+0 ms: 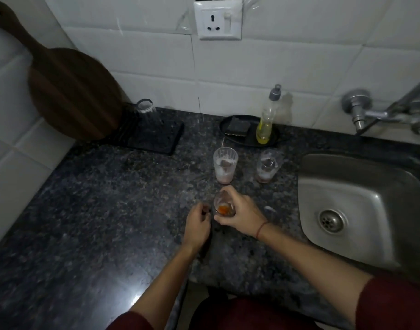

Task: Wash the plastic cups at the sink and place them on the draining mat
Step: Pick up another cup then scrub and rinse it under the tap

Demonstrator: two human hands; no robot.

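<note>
My right hand (240,214) grips a clear plastic cup (222,206) with orange residue at its bottom, standing on the dark granite counter. My left hand (197,226) is just left of that cup, fingers curled; whether it holds anything is unclear. Two more dirty cups stand farther back: one with white and pink residue (225,165) and another to its right (268,166). A clear cup (147,110) stands upside down on the black draining mat (156,139) at the back left. The steel sink (361,210) lies to the right.
A dish soap bottle (267,120) and a dark sponge (238,126) sit on a black tray (230,135) by the wall. A wooden board (70,91) leans behind the mat. The tap (380,113) projects from the tiles above the sink. A socket (217,21) is on the wall.
</note>
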